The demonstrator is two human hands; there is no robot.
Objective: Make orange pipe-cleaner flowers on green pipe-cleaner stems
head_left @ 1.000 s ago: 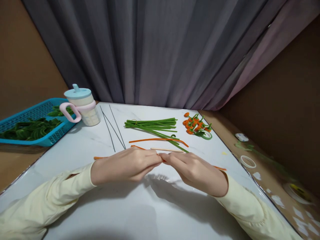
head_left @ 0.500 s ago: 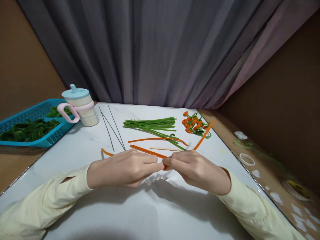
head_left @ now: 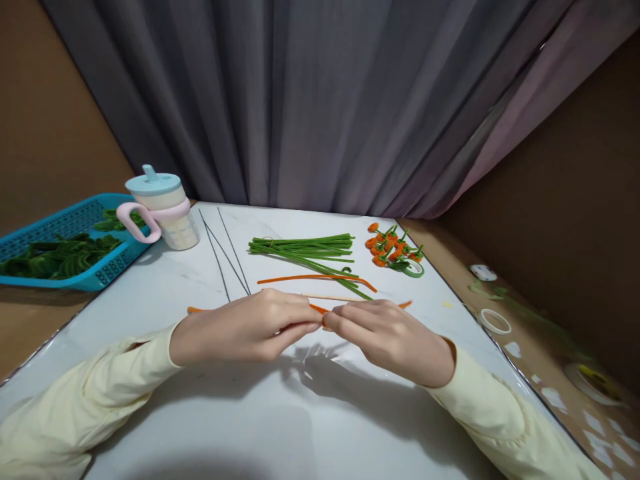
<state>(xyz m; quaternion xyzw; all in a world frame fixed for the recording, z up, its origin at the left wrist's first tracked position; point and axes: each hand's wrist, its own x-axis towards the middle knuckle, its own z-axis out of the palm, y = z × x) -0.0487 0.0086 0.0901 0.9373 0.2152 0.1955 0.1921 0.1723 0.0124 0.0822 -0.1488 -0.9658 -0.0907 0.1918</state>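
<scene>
My left hand (head_left: 265, 325) and my right hand (head_left: 390, 338) meet fingertip to fingertip above the white tabletop. Both pinch an orange pipe cleaner (head_left: 319, 309), which shows as a short stretch between them; the fingers hide most of it. One orange end (head_left: 406, 305) pokes out beyond my right hand, another (head_left: 195, 310) behind my left wrist. Just past the hands lie a loose orange pipe cleaner (head_left: 310, 277) and a thin wooden stick (head_left: 330, 298), partly covered by them. Farther back is a bundle of green pipe cleaners (head_left: 305, 247).
Small orange flower heads (head_left: 395, 248) lie at the back right beside a green tape roll (head_left: 414, 269). Thin dark wires (head_left: 225, 253), a lidded cup (head_left: 173, 213) and a blue basket (head_left: 95, 280) of green pieces are leftward. A white tape roll (head_left: 495, 321) lies right.
The orange end by my right hand has swung down from upright to low behind the hand. The fingertips have shifted slightly, and the orange piece between them is less visible.
</scene>
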